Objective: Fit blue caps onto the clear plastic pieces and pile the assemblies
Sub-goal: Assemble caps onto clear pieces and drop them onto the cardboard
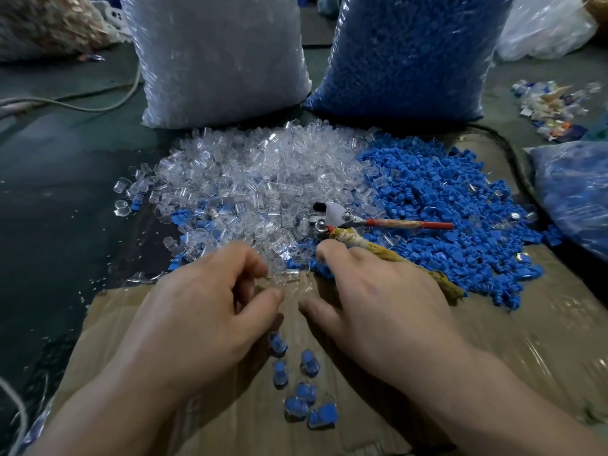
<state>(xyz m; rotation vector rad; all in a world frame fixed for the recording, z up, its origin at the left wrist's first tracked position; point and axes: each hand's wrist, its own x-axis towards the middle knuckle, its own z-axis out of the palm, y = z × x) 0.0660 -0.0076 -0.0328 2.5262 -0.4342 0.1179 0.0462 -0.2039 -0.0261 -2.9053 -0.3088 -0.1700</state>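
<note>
A heap of clear plastic pieces (250, 179) lies at the far edge of the cardboard sheet (493, 340), with a heap of blue caps (444, 205) to its right. My left hand (204, 307) hovers palm down at the near edge of the clear heap, fingers curled and apart, nothing visible in them. My right hand (378, 301) reaches toward the blue caps at the seam of the two heaps, index finger and thumb spread. Several capped assemblies (306, 391) lie loose on the cardboard between my wrists.
A cutter (342, 218) with one red and one cloth-wrapped handle rests on the heaps just beyond my right hand. A tall bag of clear pieces (217, 60) and one of blue caps (411, 54) stand behind. Another blue bag (575, 192) lies right; a cable (82, 106) runs left.
</note>
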